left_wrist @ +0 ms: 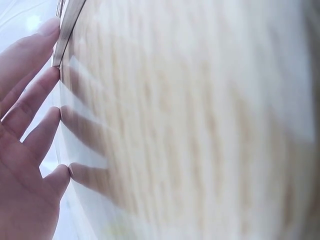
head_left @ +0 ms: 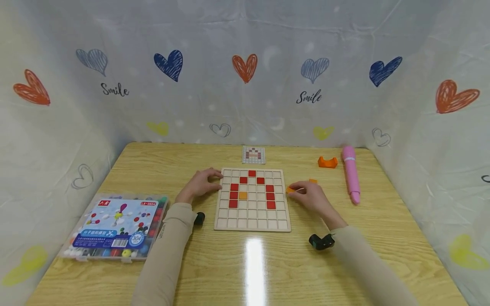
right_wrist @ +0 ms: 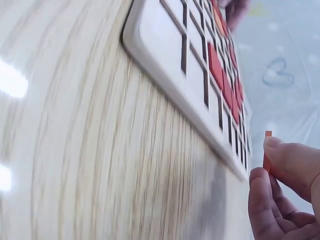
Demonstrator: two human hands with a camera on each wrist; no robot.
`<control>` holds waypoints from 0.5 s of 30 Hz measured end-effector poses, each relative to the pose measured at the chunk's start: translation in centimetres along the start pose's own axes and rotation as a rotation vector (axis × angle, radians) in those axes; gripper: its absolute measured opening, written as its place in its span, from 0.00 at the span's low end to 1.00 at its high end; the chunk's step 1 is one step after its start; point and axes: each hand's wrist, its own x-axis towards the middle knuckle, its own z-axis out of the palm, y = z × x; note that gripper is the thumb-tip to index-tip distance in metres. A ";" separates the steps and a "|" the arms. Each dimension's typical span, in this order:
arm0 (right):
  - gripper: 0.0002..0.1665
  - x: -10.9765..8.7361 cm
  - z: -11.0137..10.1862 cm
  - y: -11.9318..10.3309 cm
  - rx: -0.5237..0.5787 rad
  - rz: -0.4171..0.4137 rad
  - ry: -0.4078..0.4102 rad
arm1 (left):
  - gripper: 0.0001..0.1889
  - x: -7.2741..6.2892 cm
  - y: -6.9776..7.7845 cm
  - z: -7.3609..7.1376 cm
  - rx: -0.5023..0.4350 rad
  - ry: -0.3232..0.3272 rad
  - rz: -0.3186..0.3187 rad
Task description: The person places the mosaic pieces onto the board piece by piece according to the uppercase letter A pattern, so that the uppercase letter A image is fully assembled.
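A wooden grid board (head_left: 252,224) lies mid-table, with several red square tiles (head_left: 270,196) set in an arch shape and one orange tile (head_left: 243,195) inside it. My left hand (head_left: 201,183) touches the board's left edge, its fingers spread in the left wrist view. Just right of the board, my right hand (head_left: 309,196) pinches a second orange tile (right_wrist: 268,150) between thumb and fingers, held apart from the board. Another orange tile (head_left: 313,181) lies on the table beyond that hand, partly hidden by it.
A small pattern card (head_left: 253,155) lies behind the board. To the right are an orange bracket-like piece (head_left: 327,162) and a pink pen-shaped object (head_left: 351,174). At the left sits a clear case (head_left: 115,227) of molecule-model parts. Patterned cloth (head_left: 245,106) surrounds the table.
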 end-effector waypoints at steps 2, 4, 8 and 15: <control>0.19 0.1 0.5 -0.8 -0.006 -0.039 0.002 | 0.20 -0.1 0.0 -0.1 -0.004 0.001 -0.001; 0.18 0.2 1.1 -1.4 -0.006 -0.067 0.003 | 0.20 -0.1 0.1 -0.1 -0.012 0.001 -0.003; 0.17 0.5 1.9 -2.5 -0.003 -0.092 0.000 | 0.21 -0.1 0.1 -0.1 -0.019 -0.001 -0.002; 0.17 1.4 3.2 -4.2 -0.019 -0.152 -0.037 | 0.21 -0.2 0.3 -0.1 -0.022 0.001 -0.007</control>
